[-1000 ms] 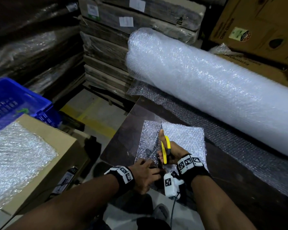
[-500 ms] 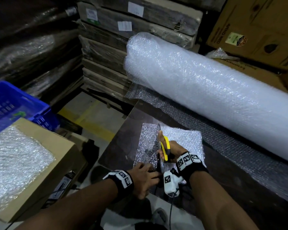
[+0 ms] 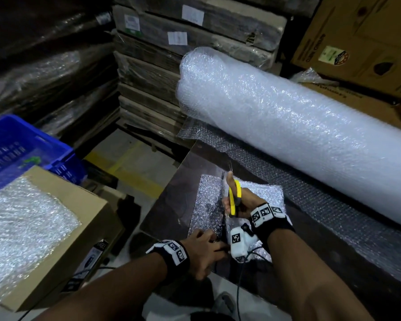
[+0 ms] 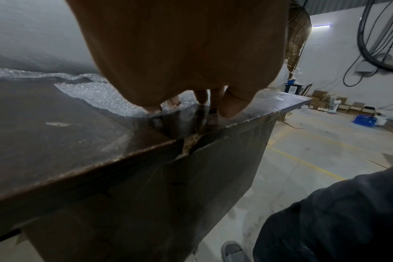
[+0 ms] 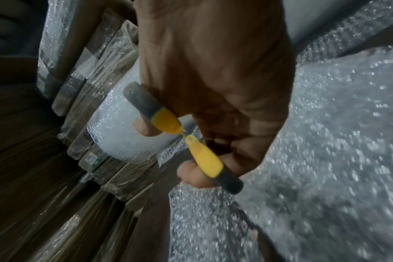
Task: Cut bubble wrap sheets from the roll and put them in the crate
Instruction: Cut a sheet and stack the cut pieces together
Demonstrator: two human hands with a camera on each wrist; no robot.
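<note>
Step in hand, as I judge it: cutting a sheet of bubble wrap in two along its length on the dark table.

Right hand is curled round the yellow-handled scissors; thumb through one loop, fingers through the other. In the right wrist view the two handles stand apart, so the blades are partly open. Blade tips reach just past the far edge of the sheet.

Left hand presses the near left corner of the sheet onto the table beside the cut line, fingers bent down on it (whether it pinches the sheet or only pins it, cannot tell).

The roll lies along the back of the table, a loose layer spread under it. The blue crate stands well apart, off to the left, behind a cardboard box with a stack of bubble wrap on top.

To do it well:
- keep the left part taut, so the film does not bunch in the blades;
- close the blades fully at the far edge;
- keep the left fingers clear of the line.
</note>
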